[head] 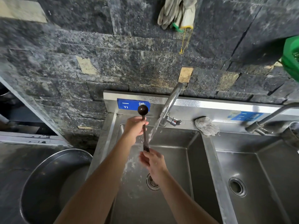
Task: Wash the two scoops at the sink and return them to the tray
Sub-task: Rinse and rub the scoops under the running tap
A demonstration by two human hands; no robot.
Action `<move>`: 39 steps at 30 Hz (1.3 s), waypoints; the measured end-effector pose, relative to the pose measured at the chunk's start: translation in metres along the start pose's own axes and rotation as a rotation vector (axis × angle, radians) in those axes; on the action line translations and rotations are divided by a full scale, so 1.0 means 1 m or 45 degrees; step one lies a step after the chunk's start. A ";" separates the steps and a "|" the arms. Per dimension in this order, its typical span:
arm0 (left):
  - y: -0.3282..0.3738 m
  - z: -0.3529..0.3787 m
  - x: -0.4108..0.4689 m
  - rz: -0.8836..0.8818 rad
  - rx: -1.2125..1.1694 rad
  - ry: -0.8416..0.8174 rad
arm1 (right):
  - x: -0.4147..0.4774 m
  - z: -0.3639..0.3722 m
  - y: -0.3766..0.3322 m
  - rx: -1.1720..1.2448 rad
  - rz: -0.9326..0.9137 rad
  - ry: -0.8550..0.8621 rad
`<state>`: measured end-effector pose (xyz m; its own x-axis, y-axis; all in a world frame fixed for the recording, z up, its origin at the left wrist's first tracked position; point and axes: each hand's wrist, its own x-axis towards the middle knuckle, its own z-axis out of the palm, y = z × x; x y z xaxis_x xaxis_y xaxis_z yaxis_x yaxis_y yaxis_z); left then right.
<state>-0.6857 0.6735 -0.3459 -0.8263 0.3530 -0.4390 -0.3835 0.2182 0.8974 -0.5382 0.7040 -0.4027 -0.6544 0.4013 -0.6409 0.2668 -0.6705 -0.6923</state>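
A dark brown long-handled scoop [143, 110] stands almost upright over the left sink basin [174, 167], its round bowl at the top. My left hand [135, 128] grips the handle just under the bowl. My right hand [152, 160] pinches the handle's lower end. Water runs from the chrome faucet [171, 101] and hits the handle between my hands, splashing down toward the drain [152, 182]. Only one scoop is in view, and no tray is in view.
A second basin [258, 175] lies to the right with its own faucet [265, 122]. A grey scouring pad [206, 126] sits on the back ledge. A large steel pot [53, 183] stands at the left. Gloves [178, 12] hang on the stone wall; a green basket [291, 59] is at far right.
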 end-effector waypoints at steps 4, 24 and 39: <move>0.011 -0.004 -0.005 0.073 -0.038 -0.012 | 0.014 0.007 -0.009 0.069 -0.007 -0.006; -0.158 0.002 -0.073 -0.402 -0.027 0.083 | -0.052 -0.089 0.053 -0.374 0.222 -0.204; -0.156 0.094 -0.118 -0.505 -0.436 0.170 | -0.061 -0.179 0.004 -1.029 -0.138 -0.140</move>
<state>-0.4896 0.6839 -0.4386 -0.6277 0.1800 -0.7574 -0.7706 -0.0060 0.6373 -0.3707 0.7882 -0.4255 -0.7605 0.3462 -0.5494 0.5975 0.0418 -0.8007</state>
